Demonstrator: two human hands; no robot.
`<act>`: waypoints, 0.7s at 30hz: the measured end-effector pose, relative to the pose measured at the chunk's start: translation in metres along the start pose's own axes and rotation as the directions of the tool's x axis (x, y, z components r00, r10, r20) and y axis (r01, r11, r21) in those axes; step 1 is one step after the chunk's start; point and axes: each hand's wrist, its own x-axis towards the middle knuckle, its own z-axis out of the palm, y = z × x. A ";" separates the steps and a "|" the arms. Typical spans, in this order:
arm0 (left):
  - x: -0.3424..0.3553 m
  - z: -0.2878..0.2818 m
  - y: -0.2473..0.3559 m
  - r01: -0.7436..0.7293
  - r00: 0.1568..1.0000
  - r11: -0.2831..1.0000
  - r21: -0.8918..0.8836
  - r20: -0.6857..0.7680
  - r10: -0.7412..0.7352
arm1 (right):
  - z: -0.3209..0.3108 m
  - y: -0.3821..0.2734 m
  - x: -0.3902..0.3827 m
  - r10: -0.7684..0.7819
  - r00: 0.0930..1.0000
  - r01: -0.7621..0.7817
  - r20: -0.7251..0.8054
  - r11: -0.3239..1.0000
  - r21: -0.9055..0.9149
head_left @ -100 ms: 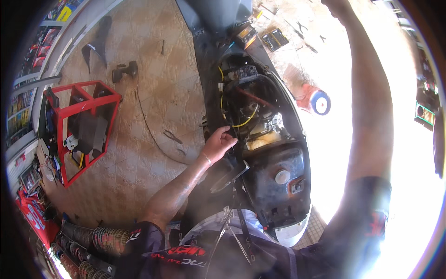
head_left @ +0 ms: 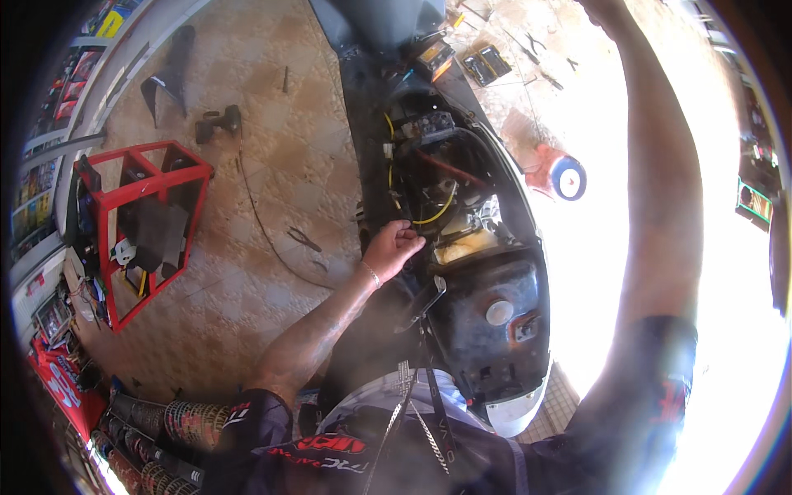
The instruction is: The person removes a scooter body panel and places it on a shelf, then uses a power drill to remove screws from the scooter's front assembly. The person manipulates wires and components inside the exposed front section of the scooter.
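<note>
A stripped scooter body (head_left: 487, 289), black with its seat area open, runs up the middle of the head view. My left hand (head_left: 396, 246) is at the left side of its open cavity, fingers curled beside a thin yellow hose (head_left: 437, 217); what they pinch, if anything, is too small to make out. Below the hand is a metal lever (head_left: 421, 305). A cream pad (head_left: 466, 245) lies inside the cavity. My right hand (head_left: 601, 16) is raised at the top edge, right of the scooter, its fingers mostly cropped out and indistinct.
A red metal frame (head_left: 144, 188) stands on the tiled floor at left, near a cordless drill (head_left: 216, 125), pliers (head_left: 303, 240) and a cable. Right of the scooter are an open tool case (head_left: 487, 66) and a red canister (head_left: 544, 173). Shelves (head_left: 62, 74) and stacked tires (head_left: 190, 426) line the left.
My left hand has shifted slightly to the right along the cavity's edge, and my right hand slightly rightward at the top. The view has moved only a little.
</note>
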 end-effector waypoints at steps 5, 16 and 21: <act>0.013 0.004 -0.001 0.028 0.999 0.998 -0.052 -0.018 -0.029 | -0.002 -0.003 0.001 -0.023 1.000 0.023 -0.001 1.000 -0.001; 0.016 0.031 0.002 0.114 0.991 0.943 -0.311 -0.037 -0.132 | 0.002 -0.016 -0.010 0.026 0.993 -0.043 -0.116 0.988 -0.150; 0.042 0.035 -0.020 0.106 0.993 0.923 -0.371 -0.015 -0.120 | 0.000 -0.021 -0.017 0.023 0.995 -0.034 -0.092 0.992 -0.124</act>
